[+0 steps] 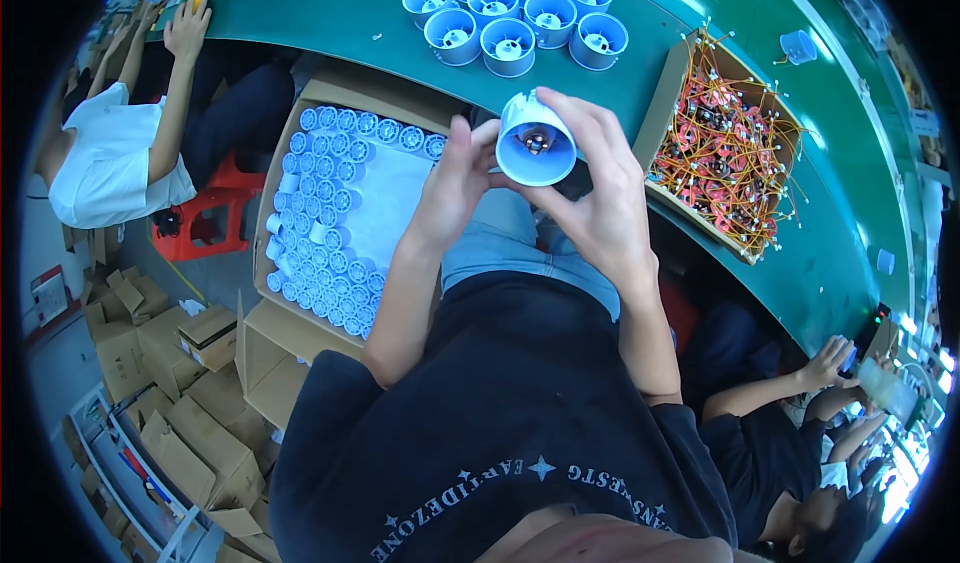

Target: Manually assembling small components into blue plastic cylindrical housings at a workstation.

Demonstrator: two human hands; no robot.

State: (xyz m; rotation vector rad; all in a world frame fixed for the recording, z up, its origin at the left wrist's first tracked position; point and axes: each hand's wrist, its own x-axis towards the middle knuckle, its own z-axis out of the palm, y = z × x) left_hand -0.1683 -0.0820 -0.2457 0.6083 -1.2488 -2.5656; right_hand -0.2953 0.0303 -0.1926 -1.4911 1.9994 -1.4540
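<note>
Above lap | both hands' grip clasps white cup (pixel 535 141) | table edge (pixel 420 88) near

A factory assembly line: green conveyor belt (pixel 330 13), cartons of parts (pixel 330 208), seated workers.

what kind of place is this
Most likely a factory assembly line: a long green bench shared with other seated workers, a carton of white housings, a box of wired parts, and both hands on one housing.
</note>
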